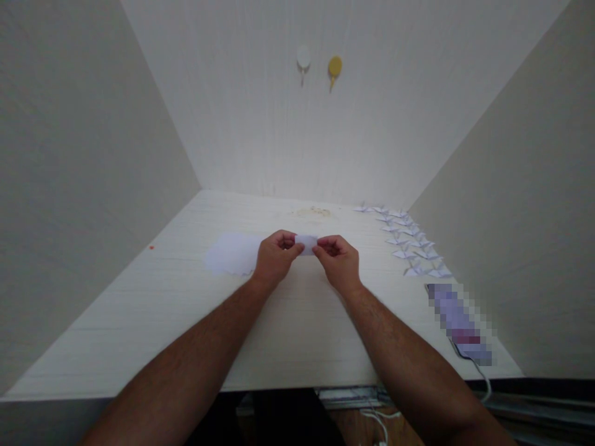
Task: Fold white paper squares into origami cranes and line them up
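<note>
A small white piece of paper [306,244] is stretched between my two hands, above the middle of the table. My left hand [277,254] pinches its left end between thumb and fingers. At the right end, my right hand [339,257] grips it the same way, with the other fingers curled in. Whether the paper is folded in layers I cannot tell. Just left of my left hand, white sheets of paper [230,253] lie spread on the table, partly hidden behind that hand.
Several folded white paper cranes [403,254] stand in rows along the table's right side. Nearer me lies a blurred-out phone [458,322] with a white cable [486,383]. A white hook [304,57] and a yellow hook [334,65] are on the back wall. Walls enclose the white table [153,322].
</note>
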A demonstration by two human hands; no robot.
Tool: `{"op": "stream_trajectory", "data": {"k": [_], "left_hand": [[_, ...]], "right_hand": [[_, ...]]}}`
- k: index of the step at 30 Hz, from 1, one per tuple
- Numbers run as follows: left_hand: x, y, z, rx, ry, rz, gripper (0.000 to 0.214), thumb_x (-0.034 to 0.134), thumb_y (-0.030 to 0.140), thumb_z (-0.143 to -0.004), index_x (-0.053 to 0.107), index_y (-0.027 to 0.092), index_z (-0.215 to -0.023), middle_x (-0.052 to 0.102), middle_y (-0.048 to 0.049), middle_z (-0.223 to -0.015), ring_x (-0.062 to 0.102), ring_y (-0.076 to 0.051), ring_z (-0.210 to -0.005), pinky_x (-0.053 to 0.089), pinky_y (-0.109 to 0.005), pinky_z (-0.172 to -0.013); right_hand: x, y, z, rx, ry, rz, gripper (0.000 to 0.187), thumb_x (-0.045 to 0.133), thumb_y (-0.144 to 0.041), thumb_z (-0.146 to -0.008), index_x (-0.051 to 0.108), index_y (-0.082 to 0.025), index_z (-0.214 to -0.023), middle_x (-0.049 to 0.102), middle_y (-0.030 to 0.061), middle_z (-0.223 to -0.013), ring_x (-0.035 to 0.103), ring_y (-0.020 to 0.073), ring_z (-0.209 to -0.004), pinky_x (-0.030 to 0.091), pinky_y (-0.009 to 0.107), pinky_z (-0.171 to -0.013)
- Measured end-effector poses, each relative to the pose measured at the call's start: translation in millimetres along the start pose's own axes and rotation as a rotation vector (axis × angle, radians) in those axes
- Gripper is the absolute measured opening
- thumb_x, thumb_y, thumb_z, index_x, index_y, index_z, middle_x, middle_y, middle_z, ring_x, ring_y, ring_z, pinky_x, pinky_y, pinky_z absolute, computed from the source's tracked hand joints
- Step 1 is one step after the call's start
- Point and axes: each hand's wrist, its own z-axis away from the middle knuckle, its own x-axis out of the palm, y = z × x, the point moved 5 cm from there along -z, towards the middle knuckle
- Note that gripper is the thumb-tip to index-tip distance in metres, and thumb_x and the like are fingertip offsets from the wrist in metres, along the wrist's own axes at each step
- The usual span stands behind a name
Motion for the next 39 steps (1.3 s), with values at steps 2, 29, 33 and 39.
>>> {"op": "stream_trajectory", "data": {"k": [2, 29, 33, 39], "left_hand": [[0.3, -1, 0, -0.007, -0.01, 0.0, 0.022, 0.077, 0.025, -0.062, 0.065, 0.016, -0.077, 0.064, 0.0012, -0.068, 0.057, -0.01, -0.059, 0.044, -0.023, -0.057], [6.5, 4, 4, -0.097, -0.147, 0.019, 0.014, 0.066, 0.026, -0.068, 0.064, 0.015, -0.059, 0.06, -0.0013, -0.05, 0.052, -0.011, -0.045, 0.041, -0.024, -0.047], [3.8, -4, 1, -0.115, -0.134, 0.032, 0.014, 0.064, 0.025, -0.068, 0.063, 0.016, -0.058, 0.059, -0.0019, -0.049, 0.053, -0.012, -0.045, 0.042, -0.024, -0.047], [4.0, -3, 2, -0.157, -0.116, 0.091, 0.014, 0.065, 0.023, -0.066, 0.061, 0.016, -0.055, 0.057, -0.0009, -0.048, 0.051, -0.011, -0.044, 0.041, -0.024, -0.047]], "right_hand": [[1, -1, 0, 0.012, -0.018, -0.022, 0.018, 0.074, -0.033, -0.069, 0.066, -0.021, -0.079, 0.07, 0.0005, -0.074, 0.064, 0.0141, -0.062, 0.053, 0.027, -0.058], [3, 3, -1, 0.089, -0.137, -0.141, 0.016, 0.073, -0.035, -0.07, 0.067, -0.02, -0.073, 0.064, -0.0023, -0.058, 0.056, 0.0107, -0.05, 0.049, 0.025, -0.048], [5, 4, 0, 0.078, -0.175, -0.163, 0.016, 0.072, -0.034, -0.071, 0.073, -0.022, -0.081, 0.067, -0.0012, -0.063, 0.058, 0.0118, -0.054, 0.051, 0.027, -0.052], [5, 3, 2, 0.059, -0.177, -0.188, 0.01, 0.071, -0.028, -0.07, 0.075, -0.024, -0.078, 0.069, -0.0016, -0.068, 0.06, 0.0119, -0.058, 0.054, 0.028, -0.055]]}}
